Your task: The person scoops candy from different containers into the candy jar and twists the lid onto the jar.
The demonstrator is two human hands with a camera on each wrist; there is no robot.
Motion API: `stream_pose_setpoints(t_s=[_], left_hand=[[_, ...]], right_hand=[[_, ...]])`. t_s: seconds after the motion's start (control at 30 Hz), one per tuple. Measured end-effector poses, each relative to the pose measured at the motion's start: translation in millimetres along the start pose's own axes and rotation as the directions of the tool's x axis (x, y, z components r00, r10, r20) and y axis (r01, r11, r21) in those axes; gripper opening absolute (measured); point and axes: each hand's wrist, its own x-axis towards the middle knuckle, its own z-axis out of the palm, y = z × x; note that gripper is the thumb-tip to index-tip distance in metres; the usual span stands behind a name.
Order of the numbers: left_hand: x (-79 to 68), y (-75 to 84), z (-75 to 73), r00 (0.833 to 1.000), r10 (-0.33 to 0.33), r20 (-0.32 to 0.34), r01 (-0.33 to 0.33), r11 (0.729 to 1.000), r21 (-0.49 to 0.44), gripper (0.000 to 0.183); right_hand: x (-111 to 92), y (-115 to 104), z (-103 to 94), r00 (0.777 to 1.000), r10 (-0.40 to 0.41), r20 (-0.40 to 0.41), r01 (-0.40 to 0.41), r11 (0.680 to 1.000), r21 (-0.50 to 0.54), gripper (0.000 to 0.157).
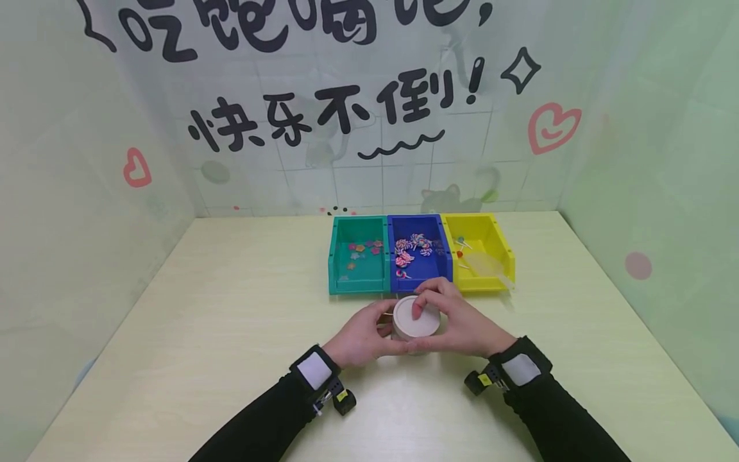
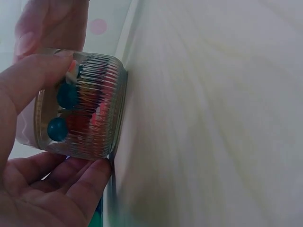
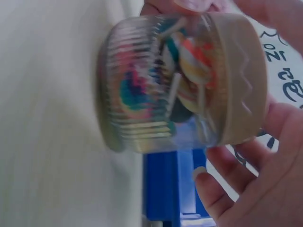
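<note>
A clear ribbed glass jar [image 2: 97,109] with a pale screw lid [image 1: 407,324] stands on the table between the two hands. Inside it, the right wrist view shows small striped lollipops [image 3: 195,64] and other colourful pieces; blue balls [image 2: 58,129] show in the left wrist view. My left hand [image 1: 365,337] holds the jar's glass side, thumb on one side and fingers on the other. With thumb and curled fingers my right hand [image 1: 464,324] grips the lid, one fingertip resting on its top. The lid sits on the jar.
Behind the jar, three joined bins stand in a row: green [image 1: 360,285] with small flower-like pieces, blue [image 1: 427,282] with striped candy pieces, and yellow [image 1: 502,256] with small lollipops and a translucent scoop-like piece [image 1: 486,264]. Printed curtains [image 1: 346,186] enclose the wooden table [image 1: 231,308].
</note>
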Motion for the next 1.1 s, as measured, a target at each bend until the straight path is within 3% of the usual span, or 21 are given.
stream_pose_setpoints(t_s=[0.2,0.43,0.6,0.87,1.1], left_hand=[[0.0,-1.9,0.9,1.000,0.014,-0.004,-0.014,1.000,-0.023,0.075],[-0.6,0.2,0.8,1.000,0.012,-0.008,-0.012,1.000,-0.024,0.075],[-1.1,-0.2,0.5,1.000,0.012,-0.005,-0.012,1.000,-0.013,0.074],[-0.5,-0.5,0.8,1.000,-0.001,-0.011,0.001,1.000,-0.011,0.079],[-0.8,-2.1,0.7,1.000,0.009,-0.011,-0.009,1.000,-0.002,0.075]], right_hand=[[-3,0,-4.5,0.997,-0.075,0.031,0.076,0.997,-0.033,0.035],[-1,1,-3.4,0.996,-0.090,0.016,0.090,0.996,-0.025,0.034],[0,1,1.1,0.999,-0.049,-0.019,0.050,0.999,0.006,0.035],[3,-3,11.3,0.993,0.100,-0.060,-0.097,0.994,0.054,0.041],[0,-2,7.3,0.999,0.012,-0.034,-0.013,1.000,-0.020,0.043]])
